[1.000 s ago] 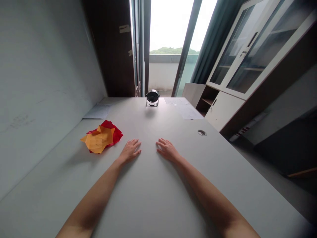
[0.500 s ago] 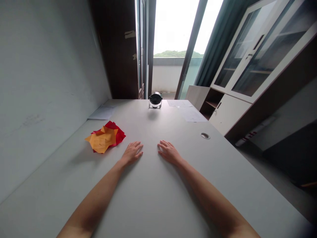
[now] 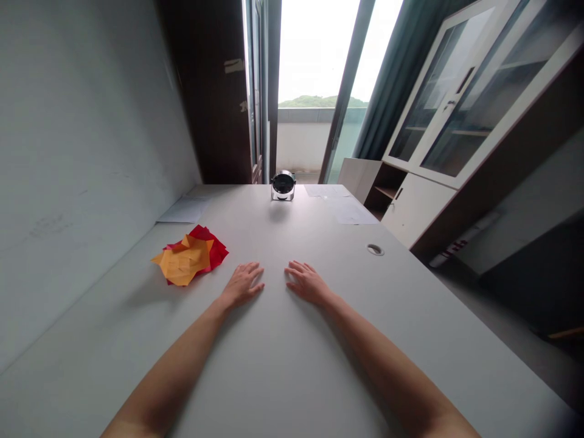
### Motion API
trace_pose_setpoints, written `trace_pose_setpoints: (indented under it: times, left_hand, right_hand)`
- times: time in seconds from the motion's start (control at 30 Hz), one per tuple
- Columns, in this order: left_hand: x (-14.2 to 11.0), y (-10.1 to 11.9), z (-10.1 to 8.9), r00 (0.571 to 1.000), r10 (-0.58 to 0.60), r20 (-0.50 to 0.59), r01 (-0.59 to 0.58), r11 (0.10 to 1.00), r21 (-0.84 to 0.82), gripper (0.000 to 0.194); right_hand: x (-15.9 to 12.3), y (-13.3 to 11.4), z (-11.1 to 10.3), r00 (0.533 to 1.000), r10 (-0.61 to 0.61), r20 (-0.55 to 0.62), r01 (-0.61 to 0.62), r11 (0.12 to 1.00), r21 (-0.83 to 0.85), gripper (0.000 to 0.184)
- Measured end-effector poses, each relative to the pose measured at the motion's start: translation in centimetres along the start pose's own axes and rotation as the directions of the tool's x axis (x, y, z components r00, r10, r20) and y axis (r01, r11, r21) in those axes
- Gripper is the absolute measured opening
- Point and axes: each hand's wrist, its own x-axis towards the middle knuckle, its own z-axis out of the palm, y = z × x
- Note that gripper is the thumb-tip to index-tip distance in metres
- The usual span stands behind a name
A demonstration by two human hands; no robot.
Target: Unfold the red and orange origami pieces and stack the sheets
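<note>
My left hand lies flat on the grey table, palm down, fingers stretched out and holding nothing. My right hand rests the same way a short gap to its right, also with nothing in it. A loose pile of orange and red paper sheets sits on the table to the left of my left hand, a hand's width away. Neither hand touches the paper.
A small black and silver round device stands at the table's far end. White paper sheets lie at the far left by the wall, more white sheets at the far right. A cable hole is right of my hands. A glass-door cabinet stands to the right.
Both hands stay flat on the table in the same spot. Only the camera view has shifted slightly.
</note>
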Motion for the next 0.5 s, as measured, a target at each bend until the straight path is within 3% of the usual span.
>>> trace_pose_setpoints:
  times: [0.17, 0.33, 0.5]
  left_hand:
    - [0.5, 0.0, 0.7, 1.000, 0.010, 0.027, -0.011, 1.000, 0.023, 0.056]
    - [1.0, -0.3, 1.0, 0.988, 0.052, 0.149, -0.059, 0.997, 0.044, 0.073]
    - [0.9, -0.5, 0.8, 0.983, 0.079, 0.168, -0.087, 0.995, 0.042, 0.081]
  right_hand:
    - [-0.1, -0.6, -0.1, 1.000, 0.001, 0.003, -0.001, 1.000, -0.008, 0.048]
    - [-0.2, -1.9, 0.4, 0.996, -0.020, 0.084, 0.024, 0.998, -0.055, 0.069]
    - [-0.1, -1.9, 0.3, 0.991, -0.026, 0.134, 0.036, 0.997, -0.071, 0.077]
